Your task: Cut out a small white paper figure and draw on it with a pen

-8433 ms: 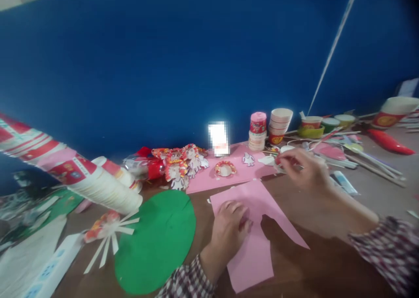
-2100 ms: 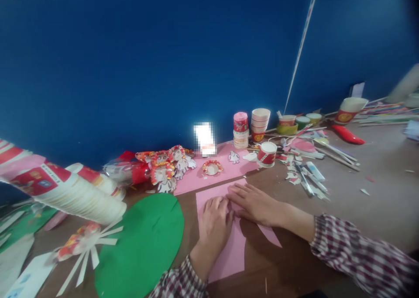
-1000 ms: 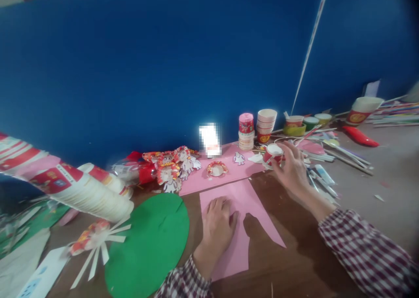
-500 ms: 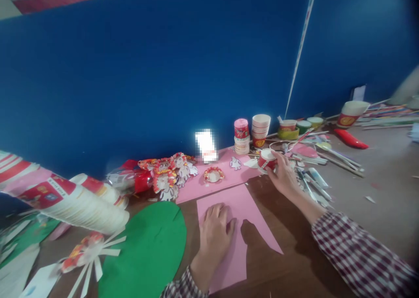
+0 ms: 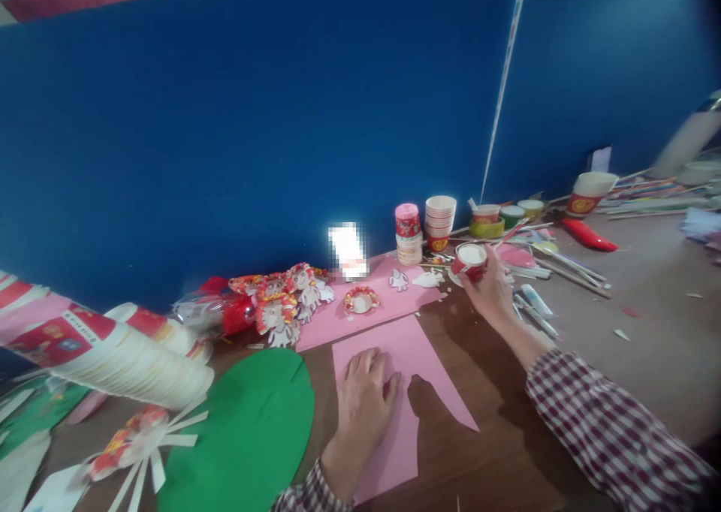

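My right hand [image 5: 489,293] is closed around a short red-and-white paper cup [image 5: 469,260] whose pale opening faces up. Flat on a pink paper sheet [image 5: 414,362] with a piece cut out of its right side lies my left hand [image 5: 365,392], open, its fingers slightly bent. Behind it, a pink board [image 5: 332,324] carries a red-and-yellow ring [image 5: 362,300] with a pale centre and small white animal cutouts [image 5: 399,279]. Several lion-like paper figures [image 5: 279,302] crowd the board's left end.
A green paper oval [image 5: 242,422] lies left of my left hand, beside a leaning stack of paper cups [image 5: 140,369]. Cup stacks [image 5: 440,223], paint pots [image 5: 512,215], a red pepper-shaped object [image 5: 590,236] and loose sticks [image 5: 574,268] are at right. A blue wall [image 5: 282,121] stands behind.
My right hand has moved the cup slightly, and its opening now shows more. The view has shifted a little to the right. My left hand stays on the pink sheet.
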A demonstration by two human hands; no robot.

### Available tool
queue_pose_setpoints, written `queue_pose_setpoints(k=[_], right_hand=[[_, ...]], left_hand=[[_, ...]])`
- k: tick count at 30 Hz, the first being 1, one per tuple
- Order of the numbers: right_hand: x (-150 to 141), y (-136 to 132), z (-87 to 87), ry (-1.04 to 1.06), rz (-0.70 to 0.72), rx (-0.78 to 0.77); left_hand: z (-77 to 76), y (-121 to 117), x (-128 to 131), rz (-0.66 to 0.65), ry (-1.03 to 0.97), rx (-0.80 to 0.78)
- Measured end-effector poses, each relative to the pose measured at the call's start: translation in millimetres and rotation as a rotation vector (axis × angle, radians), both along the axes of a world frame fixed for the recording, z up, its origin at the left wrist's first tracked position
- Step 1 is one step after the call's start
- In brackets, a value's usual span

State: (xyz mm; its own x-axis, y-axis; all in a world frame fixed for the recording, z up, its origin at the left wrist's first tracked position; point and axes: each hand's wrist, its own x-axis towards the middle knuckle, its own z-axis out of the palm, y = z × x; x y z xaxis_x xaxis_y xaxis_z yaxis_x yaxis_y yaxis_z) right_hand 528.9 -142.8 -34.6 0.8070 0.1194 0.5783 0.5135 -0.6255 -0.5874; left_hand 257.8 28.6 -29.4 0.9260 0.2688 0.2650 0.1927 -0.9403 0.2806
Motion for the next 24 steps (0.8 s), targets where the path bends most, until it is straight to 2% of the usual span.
queue_pose_setpoints(k=[3, 7, 10, 16, 24], right_hand=[[-7, -3, 2.8, -0.005, -0.024, -0.072], [-31, 4, 11.8, -0.266, 0.012, -0.075], [-41, 10, 13.9, -0.307, 0.034, -0.090], [-29, 3, 9.2, -0.279, -0.030, -0.089], [-7, 0, 7.4, -0.218, -0.013, -0.053]], left_hand=[[0.3, 0, 1, 0.004, -0.025, 0.003], [2.0, 0, 2, -0.019, -0.042, 0.003], [2.8, 0, 2, -0.032, -0.080, 0.029], [2.9, 1, 2, -0.077, -0.143, 0.045], [7.3, 1, 1, -0.112, -0.177, 0.002]])
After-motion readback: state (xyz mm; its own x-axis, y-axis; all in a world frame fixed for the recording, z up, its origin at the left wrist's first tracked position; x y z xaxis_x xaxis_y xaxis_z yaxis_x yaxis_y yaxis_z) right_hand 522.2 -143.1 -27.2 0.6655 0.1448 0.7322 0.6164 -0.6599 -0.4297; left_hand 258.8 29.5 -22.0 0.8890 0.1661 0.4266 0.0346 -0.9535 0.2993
